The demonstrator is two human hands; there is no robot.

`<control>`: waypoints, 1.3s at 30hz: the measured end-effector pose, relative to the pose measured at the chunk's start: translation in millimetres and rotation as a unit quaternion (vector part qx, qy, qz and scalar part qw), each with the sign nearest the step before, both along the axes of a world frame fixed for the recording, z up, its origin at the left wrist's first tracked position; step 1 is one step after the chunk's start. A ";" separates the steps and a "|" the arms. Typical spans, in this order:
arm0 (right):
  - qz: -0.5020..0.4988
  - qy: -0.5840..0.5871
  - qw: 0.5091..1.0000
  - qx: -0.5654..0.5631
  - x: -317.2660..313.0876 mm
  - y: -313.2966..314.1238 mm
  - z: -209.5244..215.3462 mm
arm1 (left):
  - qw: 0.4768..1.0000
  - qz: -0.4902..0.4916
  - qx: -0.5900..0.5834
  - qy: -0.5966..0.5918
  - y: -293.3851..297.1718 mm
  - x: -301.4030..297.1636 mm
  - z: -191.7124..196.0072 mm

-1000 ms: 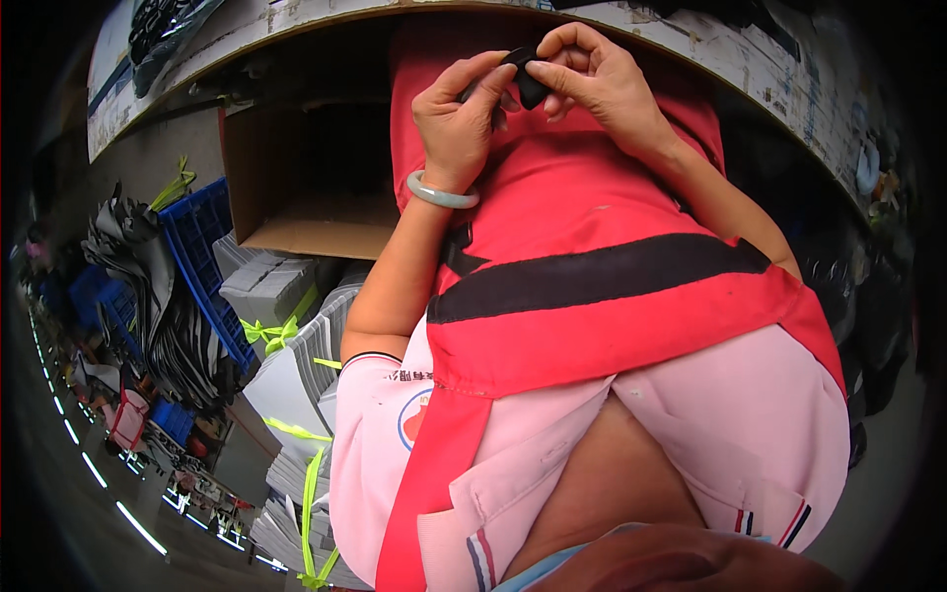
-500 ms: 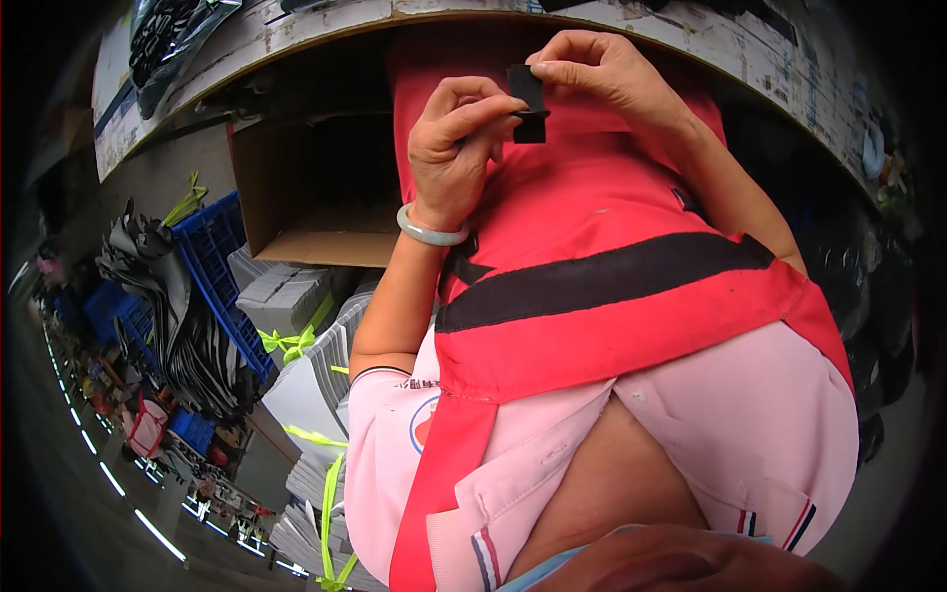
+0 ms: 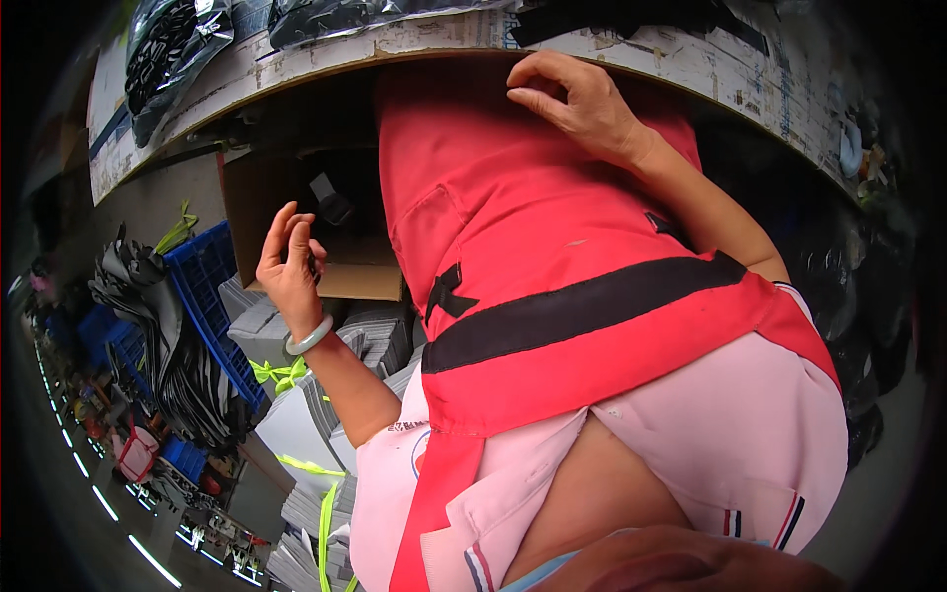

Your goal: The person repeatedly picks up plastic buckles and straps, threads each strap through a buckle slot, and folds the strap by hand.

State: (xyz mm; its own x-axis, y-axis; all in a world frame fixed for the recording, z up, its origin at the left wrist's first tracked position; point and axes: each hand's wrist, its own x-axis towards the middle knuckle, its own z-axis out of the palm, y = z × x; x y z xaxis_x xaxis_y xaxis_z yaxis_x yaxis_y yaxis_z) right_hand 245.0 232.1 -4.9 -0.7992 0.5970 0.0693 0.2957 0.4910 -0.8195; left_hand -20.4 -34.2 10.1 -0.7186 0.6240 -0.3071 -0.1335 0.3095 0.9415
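Left hand [image 3: 293, 271] — raised beside the open cardboard box [image 3: 296, 212] under the table's near edge; fingers spread and loosely curled, holding nothing visible. Small black piece [image 3: 330, 200] — inside the box, apart from the hand. Right hand [image 3: 577, 99] — resting at the table [image 3: 296, 64] near edge, fingers bent and close together; whether they grip anything, cannot tell. Red apron [image 3: 552, 257] — between both hands. Blue crate [image 3: 212, 301] — below the box.

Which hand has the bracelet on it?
The left hand, raised open over the cardboard box, wears a pale green bangle at the wrist. The right hand, up at the table edge, has a bare wrist.
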 end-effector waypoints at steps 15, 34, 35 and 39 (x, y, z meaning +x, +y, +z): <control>-0.062 0.237 0.935 0.256 -18.0 30.6 27.8 | 0.943 -0.129 0.157 -0.263 93.0 82.2 -58.3; 0.009 -0.056 0.917 -0.394 -24.4 -26.1 20.3 | 0.962 -0.138 0.161 -0.171 107.5 101.2 -45.6; 0.009 -0.045 0.902 -0.429 -24.2 -26.0 19.1 | 0.967 -0.127 0.159 -0.155 108.4 104.7 -45.1; -0.015 -0.025 0.869 -0.494 -21.3 -22.9 11.4 | 0.975 -0.110 0.148 -0.126 109.4 113.5 -47.1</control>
